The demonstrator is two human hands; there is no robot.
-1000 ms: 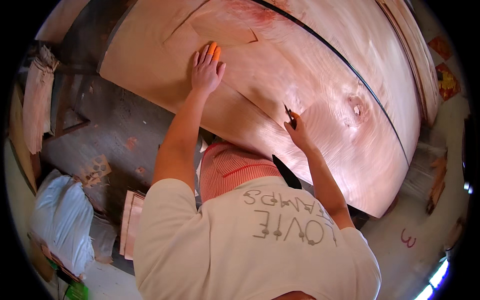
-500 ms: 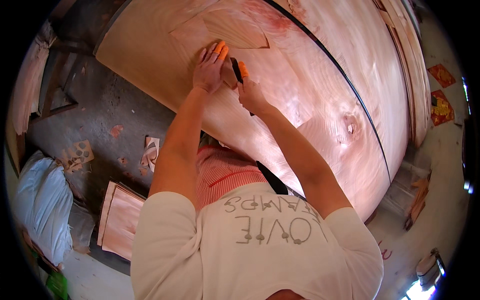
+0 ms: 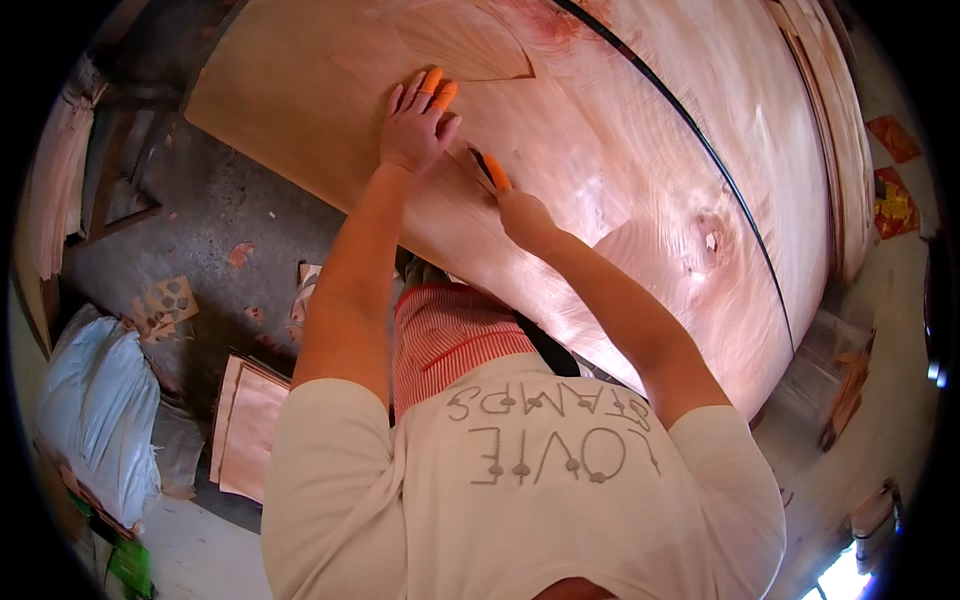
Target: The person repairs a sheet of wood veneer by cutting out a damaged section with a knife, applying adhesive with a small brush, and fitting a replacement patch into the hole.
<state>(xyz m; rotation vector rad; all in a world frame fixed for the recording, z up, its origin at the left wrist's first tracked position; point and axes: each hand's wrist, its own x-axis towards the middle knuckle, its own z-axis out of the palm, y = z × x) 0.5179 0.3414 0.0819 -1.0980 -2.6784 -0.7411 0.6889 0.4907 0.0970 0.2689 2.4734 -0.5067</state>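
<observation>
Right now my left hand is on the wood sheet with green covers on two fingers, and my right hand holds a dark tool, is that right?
One slip: in the head view, the two finger covers on your left hand are orange, not green. That hand is on the wood sheet, and your right hand holds the dark tool.

From my remote view, I see two upside-down rows of grey lettering (image 3: 572, 465) across the white shirt (image 3: 520, 510), below the right hand (image 3: 525, 215). Far to that hand's right, red paper (image 3: 884, 192) carries gold marks (image 3: 900, 212) I cannot read.
</observation>
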